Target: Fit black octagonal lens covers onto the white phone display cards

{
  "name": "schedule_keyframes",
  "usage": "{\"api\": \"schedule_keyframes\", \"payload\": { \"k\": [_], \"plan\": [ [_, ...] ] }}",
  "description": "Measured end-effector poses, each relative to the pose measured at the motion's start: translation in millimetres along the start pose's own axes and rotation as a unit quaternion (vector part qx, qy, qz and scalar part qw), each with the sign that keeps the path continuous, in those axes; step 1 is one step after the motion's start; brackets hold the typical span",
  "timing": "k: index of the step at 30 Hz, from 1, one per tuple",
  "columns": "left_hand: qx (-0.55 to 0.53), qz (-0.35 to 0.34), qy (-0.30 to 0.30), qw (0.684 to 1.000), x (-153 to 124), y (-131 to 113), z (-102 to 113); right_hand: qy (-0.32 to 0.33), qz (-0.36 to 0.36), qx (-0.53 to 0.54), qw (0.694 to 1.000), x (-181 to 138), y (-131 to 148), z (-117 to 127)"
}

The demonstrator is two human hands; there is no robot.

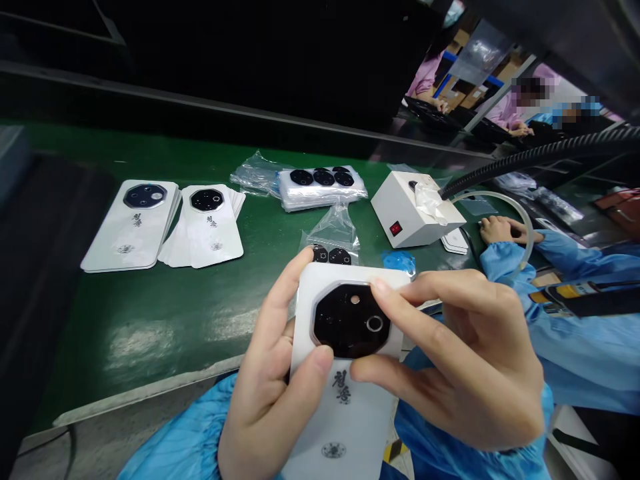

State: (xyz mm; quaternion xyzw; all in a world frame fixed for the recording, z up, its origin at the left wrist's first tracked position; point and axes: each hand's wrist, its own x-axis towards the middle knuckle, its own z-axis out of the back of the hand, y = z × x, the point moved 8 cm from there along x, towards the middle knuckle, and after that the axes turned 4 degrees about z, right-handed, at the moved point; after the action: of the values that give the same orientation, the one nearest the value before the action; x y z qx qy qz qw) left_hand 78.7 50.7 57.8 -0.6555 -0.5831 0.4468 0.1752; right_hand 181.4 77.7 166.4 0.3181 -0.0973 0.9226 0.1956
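Note:
A white phone back cover [320, 413] with dark brush lettering is held up close in front of me. Set in its top is a black octagonal camera lens cover [345, 333] with a silver rim. My left hand [280, 373] is closed round the left side of the back cover, thumb on the lens cover's lower left edge. My right hand [465, 360] has its index fingertip on the lens cover's upper right edge and its thumb by the lower edge. Behind them, more black lens covers [340, 256] lie on clear plastic film, partly hidden by the back cover.
White back covers stand fanned in a left stack [133, 227] and a second stack [213, 227]. A clear-wrapped pack [323, 190] carries black lens covers. A white box [415, 210] with a red switch stands right, near a black hose [540, 150]. A co-worker's hands [505, 230] rest beyond.

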Motion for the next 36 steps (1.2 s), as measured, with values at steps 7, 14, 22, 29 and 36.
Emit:
{"api": "schedule_keyframes", "payload": {
  "k": [7, 14, 22, 29, 36],
  "plan": [
    [-0.005, -0.001, -0.001, 1.000, 2, 2, 0, -0.007, -0.006, 0.018, 1.000, -3, -2, -1],
    [0.025, -0.024, -0.025, 0.999, 2, 0, 3, -0.008, -0.018, 0.020, 1.000, -5, -3, 0],
    [0.026, -0.024, -0.016, 0.999, 4, 0, 2, 0.000, -0.006, 0.016, 1.000, -4, -3, 2],
    [-0.004, 0.003, -0.011, 1.000, 4, 2, 0, -0.002, -0.001, 0.027, 1.000, -7, -2, 1],
    [-0.030, 0.030, 0.013, 0.999, 4, 6, -4, -0.014, -0.016, 0.050, 0.999, -8, -5, -6]
  ]
}}
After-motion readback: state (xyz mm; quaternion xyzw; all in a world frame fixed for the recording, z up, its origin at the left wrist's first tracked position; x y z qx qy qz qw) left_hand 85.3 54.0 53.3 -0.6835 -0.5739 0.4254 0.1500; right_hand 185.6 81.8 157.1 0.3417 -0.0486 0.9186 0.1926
